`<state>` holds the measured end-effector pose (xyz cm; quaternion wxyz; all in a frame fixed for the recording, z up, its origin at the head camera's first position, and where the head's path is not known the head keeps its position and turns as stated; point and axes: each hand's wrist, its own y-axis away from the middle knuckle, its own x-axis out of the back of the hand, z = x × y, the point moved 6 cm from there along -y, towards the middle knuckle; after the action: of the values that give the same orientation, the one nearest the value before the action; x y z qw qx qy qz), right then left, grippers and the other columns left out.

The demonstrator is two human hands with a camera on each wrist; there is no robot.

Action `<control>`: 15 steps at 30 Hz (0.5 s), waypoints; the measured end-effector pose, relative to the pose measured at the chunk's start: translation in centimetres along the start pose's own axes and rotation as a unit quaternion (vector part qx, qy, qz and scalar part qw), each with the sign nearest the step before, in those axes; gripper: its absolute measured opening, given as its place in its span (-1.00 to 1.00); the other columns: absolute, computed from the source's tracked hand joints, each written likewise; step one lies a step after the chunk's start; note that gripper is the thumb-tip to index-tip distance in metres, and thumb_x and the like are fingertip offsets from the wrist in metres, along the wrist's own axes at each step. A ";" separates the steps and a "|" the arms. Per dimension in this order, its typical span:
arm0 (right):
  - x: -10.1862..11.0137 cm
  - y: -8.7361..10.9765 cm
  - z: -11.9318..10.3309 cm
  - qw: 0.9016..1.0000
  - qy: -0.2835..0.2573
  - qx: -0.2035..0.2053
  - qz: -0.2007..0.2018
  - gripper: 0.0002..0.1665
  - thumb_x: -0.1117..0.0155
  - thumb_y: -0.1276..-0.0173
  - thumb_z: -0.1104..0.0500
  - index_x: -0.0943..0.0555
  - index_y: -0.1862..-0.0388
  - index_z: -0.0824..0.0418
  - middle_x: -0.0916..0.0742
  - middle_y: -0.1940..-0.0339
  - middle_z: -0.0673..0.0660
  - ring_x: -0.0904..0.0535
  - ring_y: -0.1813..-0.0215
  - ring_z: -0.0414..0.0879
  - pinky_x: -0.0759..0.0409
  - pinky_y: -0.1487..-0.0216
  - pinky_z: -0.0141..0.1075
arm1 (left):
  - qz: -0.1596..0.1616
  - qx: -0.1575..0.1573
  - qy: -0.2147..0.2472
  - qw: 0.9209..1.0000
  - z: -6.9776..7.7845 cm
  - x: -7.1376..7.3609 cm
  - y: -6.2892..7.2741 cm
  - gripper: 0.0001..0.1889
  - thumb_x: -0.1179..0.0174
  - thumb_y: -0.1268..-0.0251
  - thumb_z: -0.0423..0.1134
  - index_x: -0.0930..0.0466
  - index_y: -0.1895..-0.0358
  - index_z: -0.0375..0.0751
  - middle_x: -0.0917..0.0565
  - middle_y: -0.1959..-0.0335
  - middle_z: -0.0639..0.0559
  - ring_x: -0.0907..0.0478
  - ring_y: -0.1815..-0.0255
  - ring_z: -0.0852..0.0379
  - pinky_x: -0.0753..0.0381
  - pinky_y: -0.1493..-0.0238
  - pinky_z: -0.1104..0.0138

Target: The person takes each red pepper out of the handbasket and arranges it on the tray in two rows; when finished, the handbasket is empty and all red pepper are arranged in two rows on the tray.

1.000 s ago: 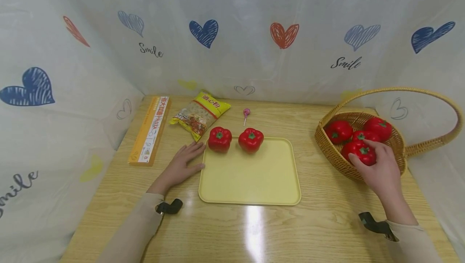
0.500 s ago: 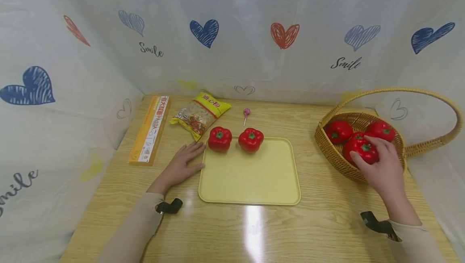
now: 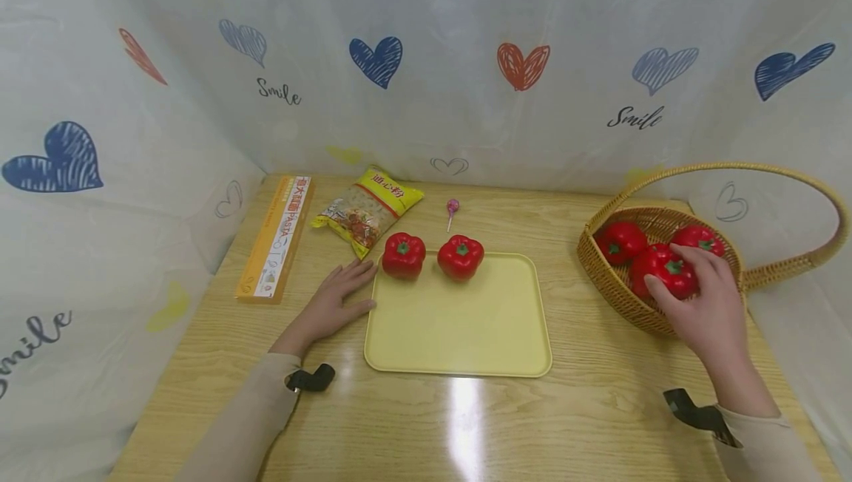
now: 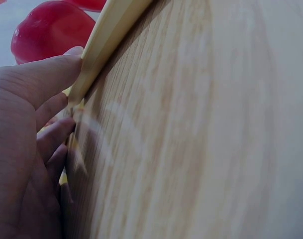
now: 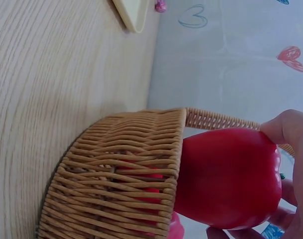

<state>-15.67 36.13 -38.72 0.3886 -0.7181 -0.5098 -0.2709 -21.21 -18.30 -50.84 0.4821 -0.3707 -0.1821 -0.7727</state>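
My right hand (image 3: 714,312) grips a red bell pepper (image 5: 228,177) by its top, thumb on one side and fingers on the other. In the right wrist view that pepper stands partly above the rim of the wicker basket (image 5: 111,184). Other red peppers lie around it in the basket, among them one at the left (image 3: 622,242). My left hand (image 3: 330,304) rests at the left edge of the yellow tray (image 3: 459,327), fingers extended, thumb touching the rim. Two red peppers, a left one (image 3: 403,256) and a right one (image 3: 461,257), sit at the tray's back edge.
A yellow bag of pasta (image 3: 369,208) lies behind the tray, with a long orange pasta box (image 3: 274,238) to its left. A pink lollipop (image 3: 452,205) lies near the back. The basket's tall handle (image 3: 825,194) arches up and to the right. White curtains surround the wooden table.
My right hand has shifted slightly right with the gripped pepper, which now covers the pepper behind it more. The left hand and the tray have stayed put.
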 end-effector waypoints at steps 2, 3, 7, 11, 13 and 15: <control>0.1 0.1 -0.2 1.000 -0.002 0.002 0.003 -0.25 -0.38 -0.39 0.08 -0.41 -0.48 0.30 -0.36 -0.47 0.44 -0.21 -0.46 0.45 -0.18 -0.32 0.55 | 0.000 0.001 0.000 1.000 0.0 0.0 0.0 -0.28 -0.29 -0.41 -0.02 -0.30 -0.55 -0.14 -0.26 -0.58 -0.11 0.02 -0.65 -0.15 0.24 -0.65 -0.03; 0.2 0.1 -0.3 1.000 -0.003 0.004 0.005 -0.26 -0.38 -0.39 0.08 -0.41 -0.48 0.30 -0.36 -0.47 0.44 -0.21 -0.46 0.45 -0.17 -0.32 0.55 | -0.001 0.001 0.000 1.000 0.0 0.0 0.0 -0.28 -0.29 -0.41 -0.02 -0.30 -0.55 -0.14 -0.26 -0.58 -0.11 0.02 -0.65 -0.15 0.24 -0.65 -0.03; 0.4 0.2 -0.8 1.000 -0.008 0.011 0.008 -0.26 -0.37 -0.38 0.09 -0.42 -0.47 0.29 -0.38 -0.46 0.42 -0.22 -0.46 0.43 -0.17 -0.33 0.54 | -0.001 0.002 -0.001 1.000 0.1 0.0 0.0 -0.28 -0.28 -0.42 -0.01 -0.29 -0.55 -0.14 -0.26 -0.58 -0.11 0.02 -0.65 -0.15 0.24 -0.65 -0.03; 0.3 0.2 -1.5 1.000 -0.006 0.016 -0.002 -0.26 -0.38 -0.39 0.09 -0.41 -0.48 0.28 -0.37 -0.47 0.42 -0.23 -0.44 0.44 -0.21 -0.28 0.54 | 0.000 0.001 -0.001 1.000 0.1 0.0 0.0 -0.28 -0.29 -0.41 -0.02 -0.29 -0.55 -0.15 -0.26 -0.58 -0.11 0.02 -0.65 -0.15 0.24 -0.65 -0.03; 0.3 0.3 -1.8 1.000 -0.007 0.017 -0.010 -0.25 -0.39 -0.39 0.09 -0.40 -0.49 0.28 -0.36 -0.48 0.42 -0.23 -0.44 0.46 -0.23 -0.25 0.55 | 0.000 0.001 0.000 1.000 0.1 0.0 0.0 -0.28 -0.29 -0.41 -0.02 -0.29 -0.55 -0.16 -0.26 -0.58 -0.12 0.02 -0.65 -0.16 0.24 -0.65 -0.03; 0.1 0.4 -2.2 1.000 -0.010 0.018 -0.019 -0.25 -0.39 -0.39 0.08 -0.40 -0.49 0.27 -0.35 -0.49 0.41 -0.23 -0.43 0.46 -0.26 -0.22 0.56 | -0.001 0.002 0.001 1.000 0.2 0.0 0.0 -0.28 -0.29 -0.41 -0.03 -0.29 -0.55 -0.16 -0.26 -0.58 -0.12 0.02 -0.65 -0.16 0.24 -0.65 -0.02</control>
<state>-15.26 34.28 -37.52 0.3913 -0.7041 -0.5316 -0.2618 -21.15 -18.20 -50.69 0.4825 -0.3688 -0.1832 -0.7731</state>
